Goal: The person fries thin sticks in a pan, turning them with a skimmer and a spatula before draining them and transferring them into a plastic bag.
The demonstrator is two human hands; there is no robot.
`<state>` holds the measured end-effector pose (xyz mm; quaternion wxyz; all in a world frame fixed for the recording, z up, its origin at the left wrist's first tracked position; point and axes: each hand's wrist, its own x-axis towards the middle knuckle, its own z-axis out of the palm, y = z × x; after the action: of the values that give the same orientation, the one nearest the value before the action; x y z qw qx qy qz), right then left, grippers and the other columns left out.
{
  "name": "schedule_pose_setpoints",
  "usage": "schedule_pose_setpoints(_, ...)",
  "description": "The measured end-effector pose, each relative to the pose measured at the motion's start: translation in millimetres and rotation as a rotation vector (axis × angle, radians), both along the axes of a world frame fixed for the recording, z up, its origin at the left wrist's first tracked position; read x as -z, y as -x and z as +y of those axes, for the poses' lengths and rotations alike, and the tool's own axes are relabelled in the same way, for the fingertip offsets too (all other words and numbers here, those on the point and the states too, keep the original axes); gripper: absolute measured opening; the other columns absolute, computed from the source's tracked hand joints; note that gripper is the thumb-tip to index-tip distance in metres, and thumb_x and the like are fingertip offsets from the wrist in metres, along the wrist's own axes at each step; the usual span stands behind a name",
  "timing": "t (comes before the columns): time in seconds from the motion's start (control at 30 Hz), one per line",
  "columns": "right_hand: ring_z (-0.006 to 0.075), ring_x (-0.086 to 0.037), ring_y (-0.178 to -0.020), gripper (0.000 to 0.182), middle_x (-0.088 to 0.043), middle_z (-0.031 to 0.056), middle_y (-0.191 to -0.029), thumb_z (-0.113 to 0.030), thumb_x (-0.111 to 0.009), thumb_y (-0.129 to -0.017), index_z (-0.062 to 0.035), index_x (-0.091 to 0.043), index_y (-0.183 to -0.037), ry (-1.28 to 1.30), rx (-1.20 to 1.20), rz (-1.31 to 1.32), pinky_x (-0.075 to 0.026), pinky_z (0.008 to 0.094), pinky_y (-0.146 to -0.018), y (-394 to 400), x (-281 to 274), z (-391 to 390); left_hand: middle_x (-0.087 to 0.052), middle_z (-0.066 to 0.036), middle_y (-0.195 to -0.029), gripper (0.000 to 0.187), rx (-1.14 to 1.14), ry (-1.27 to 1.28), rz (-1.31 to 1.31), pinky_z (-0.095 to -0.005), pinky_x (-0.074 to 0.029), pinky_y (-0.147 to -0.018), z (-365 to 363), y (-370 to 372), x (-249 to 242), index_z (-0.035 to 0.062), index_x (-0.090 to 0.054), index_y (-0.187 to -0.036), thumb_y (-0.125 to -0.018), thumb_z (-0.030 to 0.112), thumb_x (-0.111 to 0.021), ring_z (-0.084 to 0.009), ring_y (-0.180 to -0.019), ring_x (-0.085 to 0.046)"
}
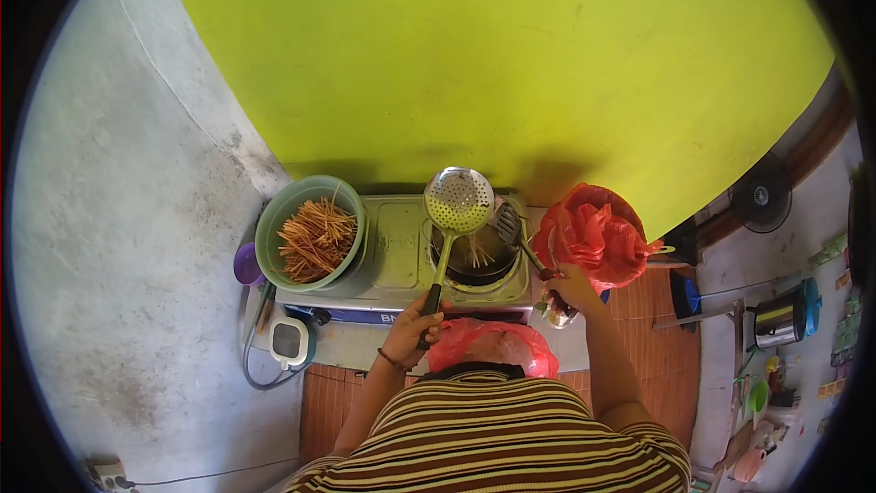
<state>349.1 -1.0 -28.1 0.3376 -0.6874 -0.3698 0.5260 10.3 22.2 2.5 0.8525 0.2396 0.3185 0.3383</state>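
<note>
My left hand (415,333) is wrapped round the black handle of a perforated skimmer (459,201), whose round metal head is raised above the stove's right side. In my right hand (573,290) is the handle of a slotted spatula (507,222), its blade tilted over the pan's right edge. Beneath both tools stands a dark pan (497,272) on the right burner. Pale thin sticks (477,251) lie in it, partly hidden by the skimmer. Close below my right hand is a small clear object (559,315) I cannot make out.
A green basin (266,242) of brown fried sticks (318,239) stands on the stove's (398,246) left. To the right is a red plastic-lined container (598,237). A red plastic bag (493,344) lies before me. A white-framed box (290,341) and purple cup (246,265) sit left.
</note>
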Motion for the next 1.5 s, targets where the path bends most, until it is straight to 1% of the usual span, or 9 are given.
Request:
schedule_pose_setpoints(0.07,0.0158,-0.055,-0.041,0.017,-0.058,0.0087,-0.058,-0.011,-0.059,-0.082,0.002,-0.059,-0.093,0.085,-0.097,-0.069,-0.046,0.0283,-0.038,-9.5,-16.1,6.8,-0.048,0.001,-0.076,0.032,-0.003,0.006,0.013,-0.0148,-0.035,-0.047,1.0,-0.3,-1.3,-0.0013,-0.048,-0.118,-0.086,-0.004,-0.05,-0.0023,-0.056,-0.041)
schedule_pose_setpoints(0.17,0.0173,-0.057,-0.042,0.017,-0.057,0.0091,-0.056,-0.01,-0.057,-0.083,0.003,-0.059,-0.073,0.124,-0.191,-0.157,-0.046,0.03,-0.037,-10.9,-43.9,14.1,-0.055,-0.002,-0.095,0.035,0.047,0.022,-0.042,-0.015,-0.036,-0.048,5.0,5.1,11.4,0.0043,-0.046,-0.12,-0.086,-0.003,-0.052,-0.003,-0.058,-0.043)
schedule_pose_setpoints(0.47,0.0159,-0.055,-0.041,0.018,-0.061,0.0116,-0.061,-0.016,-0.056,-0.088,0.0008,-0.062,-0.089,0.314,-0.269,0.045,-0.042,0.0286,-0.036,-34.1,-11.0,27.3,-0.048,0.001,-0.074,0.036,0.014,0.009,-0.017,-0.0151,-0.035,-0.047,5.3,6.6,-0.4,-0.0016,-0.045,-0.122,-0.086,-0.005,-0.049,-0.0029,-0.056,-0.041)
schedule_pose_setpoints(0.57,0.0144,-0.053,-0.041,0.019,-0.06,0.0101,-0.062,-0.018,-0.054,-0.089,-0.0021,-0.061,-0.096,0.365,-0.233,0.008,-0.04,0.0273,-0.035,-20.2,7.3,23.3,-0.05,0.0,-0.081,0.034,0.037,0.009,-0.038,-0.0153,-0.035,-0.047,7.2,9.3,2.7,0.0028,-0.047,-0.119,-0.086,-0.002,-0.053,-0.0032,-0.057,-0.042)
schedule_pose_setpoints(0.67,0.0123,-0.049,-0.04,0.02,-0.056,0.0069,-0.059,-0.019,-0.053,-0.09,-0.0043,-0.061,-0.1,0.237,-0.168,0.169,-0.038,0.0259,-0.034,-16.7,47.1,19.1,-0.05,0.0,-0.08,0.035,-0.005,0.016,-0.01,-0.0156,-0.036,-0.048,6.6,7.7,-6.7,0.0027,-0.047,-0.12,-0.086,-0.002,-0.053,-0.0033,-0.057,-0.042)
schedule_pose_setpoints(0.77,0.0087,-0.045,-0.039,0.025,-0.053,0.0028,-0.057,-0.017,-0.056,-0.088,-0.0053,-0.06,-0.11,0.132,-0.129,0.109,-0.036,0.0235,-0.035,0.7,55.8,10.2,-0.053,-0.004,-0.088,0.04,0.034,0.016,-0.065,-0.0151,-0.036,-0.048,9.3,11.9,7.0,-0.0019,-0.043,-0.125,-0.086,-0.005,-0.05,-0.0036,-0.058,-0.041)
schedule_pose_setpoints(0.97,0.0068,-0.043,-0.04,0.032,-0.048,-0.0006,-0.056,-0.014,-0.06,-0.086,-0.0066,-0.059,-0.116,0.034,-0.088,0.05,-0.034,0.0222,-0.036,22.7,43.5,-8.5,-0.054,-0.009,-0.11,0.046,-0.041,-0.009,-0.008,-0.0153,-0.037,-0.048,6.1,10.0,6.7,0.0019,-0.04,-0.129,-0.085,-0.006,-0.05,-0.0047,-0.06,-0.043)
schedule_pose_setpoints(1.17,0.006,-0.043,-0.04,0.033,-0.048,-0.0013,-0.057,-0.014,-0.061,-0.084,-0.0064,-0.059,-0.117,-0.012,-0.026,0.027,-0.034,0.0212,-0.036,22.1,35.2,-27.8,-0.055,-0.006,-0.103,0.045,-0.077,-0.049,0.064,-0.0185,-0.039,-0.05,5.7,8.1,12.6,0.0058,-0.043,-0.127,-0.085,-0.004,-0.053,-0.0057,-0.06,-0.045)
schedule_pose_setpoints(1.5,0.0058,-0.043,-0.04,0.036,-0.05,-0.0005,-0.058,-0.015,-0.061,-0.084,-0.0027,-0.058,-0.118,-0.047,0.041,0.057,-0.033,0.0206,-0.036,19.6,3.2,-40.1,-0.052,-0.003,-0.081,0.039,-0.069,-0.093,0.225,-0.0199,-0.041,-0.05,0.9,2.3,14.1,0.0038,-0.044,-0.122,-0.084,-0.003,-0.052,-0.0068,-0.058,-0.046)
